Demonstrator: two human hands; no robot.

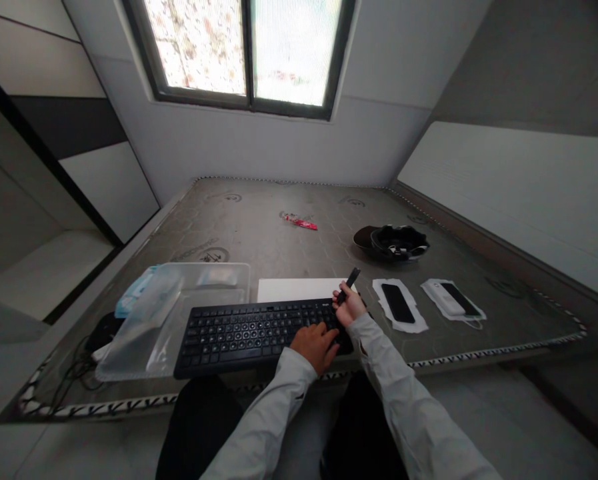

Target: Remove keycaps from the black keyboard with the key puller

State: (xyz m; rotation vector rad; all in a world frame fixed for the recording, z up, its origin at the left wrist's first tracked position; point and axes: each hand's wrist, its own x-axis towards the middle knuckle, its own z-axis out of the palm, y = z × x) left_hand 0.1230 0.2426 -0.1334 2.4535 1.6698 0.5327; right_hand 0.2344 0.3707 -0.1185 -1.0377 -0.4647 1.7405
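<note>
A black keyboard [251,333] lies across the near edge of the covered surface, in front of my knees. My left hand [316,347] rests on the keyboard's right part, its fingers spread over the keys. Above the keyboard's right end, my right hand [349,307] is closed around a slim black brush-like tool [349,283]. The tool's wider end points up and away from me; its exact kind is too small to make out. Behind the keyboard lies a white sheet or board [299,289], partly covered by the keyboard and my right hand.
On the left are a clear plastic case [209,280], a blue packet [136,291] and dark cables [73,373]. To the right, a phone [397,303] and a white device on a dark slab [453,299] lie on white wipes. Farther back are a black cap [393,242] and a red packet [301,223].
</note>
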